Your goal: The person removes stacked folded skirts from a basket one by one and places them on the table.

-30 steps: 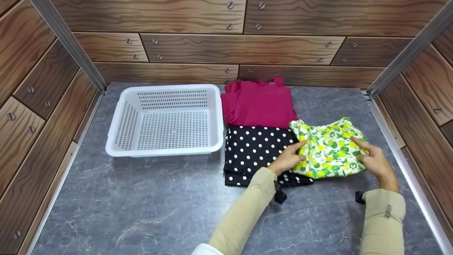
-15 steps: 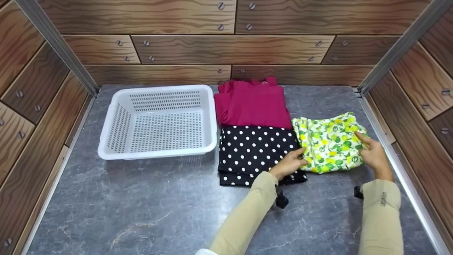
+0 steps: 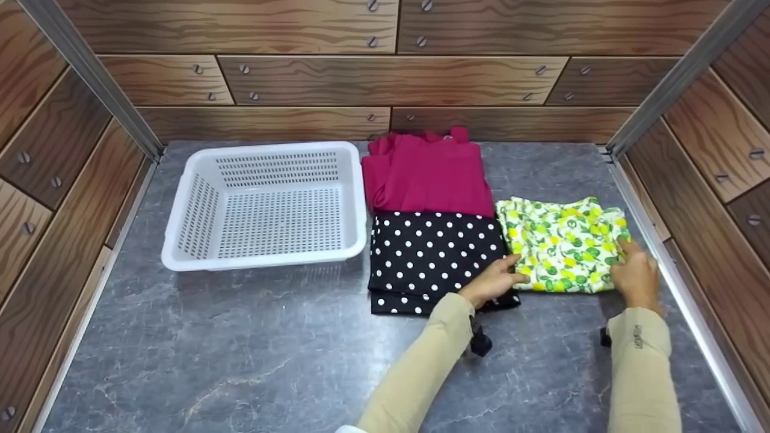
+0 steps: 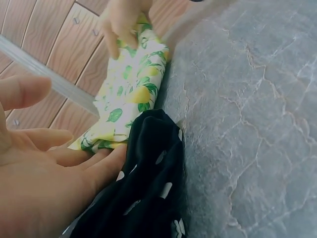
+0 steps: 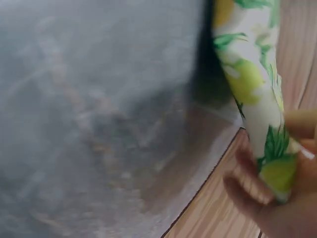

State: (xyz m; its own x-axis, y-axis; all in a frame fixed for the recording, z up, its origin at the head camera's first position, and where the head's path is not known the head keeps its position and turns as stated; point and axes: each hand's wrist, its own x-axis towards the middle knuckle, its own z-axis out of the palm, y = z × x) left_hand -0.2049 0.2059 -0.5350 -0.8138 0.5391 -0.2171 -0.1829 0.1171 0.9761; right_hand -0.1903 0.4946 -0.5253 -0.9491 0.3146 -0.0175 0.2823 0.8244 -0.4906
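A folded white garment with a yellow and green lemon print [image 3: 562,243] lies on the right of the table. At its left edge my left hand [image 3: 493,281] rests, fingers extended against the cloth; in the left wrist view the thumb stands apart from it. My right hand [image 3: 637,273] grips the garment's right edge. The right wrist view shows the printed edge [image 5: 250,84] between thumb and fingers, somewhat blurred. Under my left wrist, and touching the lemon-print garment, lies a folded black cloth with white polka dots [image 3: 433,252].
Behind the black cloth lies a folded dark red garment [image 3: 433,174]. A white perforated plastic basket [image 3: 264,261] stands to their left. The grey marbled tabletop [image 3: 228,349] is bounded by wood-patterned walls [image 3: 385,78] at the back and sides.
My right hand has shifted along the right edge and now grips it; a corner there has come out flatter. The left hand stays at the left edge. The head view has shifted slightly.
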